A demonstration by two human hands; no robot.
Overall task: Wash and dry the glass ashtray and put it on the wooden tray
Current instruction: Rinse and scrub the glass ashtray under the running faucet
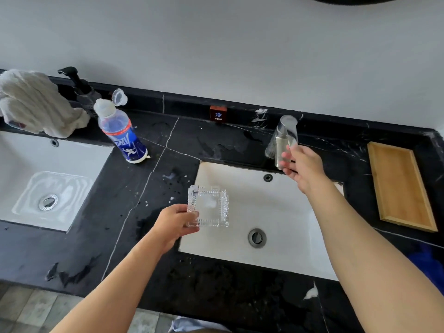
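My left hand [173, 224] grips the square cut-glass ashtray [211, 205] by its near left corner and holds it level over the left edge of the white right sink [283, 212]. Some white foam lies inside the ashtray. My right hand [303, 168] reaches to the metal tap [279, 150] at the back of that sink, with its fingers curled on the tap. No water is running that I can see. The wooden tray [398, 186] lies bare on the black counter, right of the sink.
A clear tumbler [287, 126] shows upside down right behind the tap. An open plastic bottle [122, 133], a black pump dispenser [81, 87] and a white towel [36, 104] stand at the back left. A second sink [48, 188] is at the left. The counter [153, 236] is wet.
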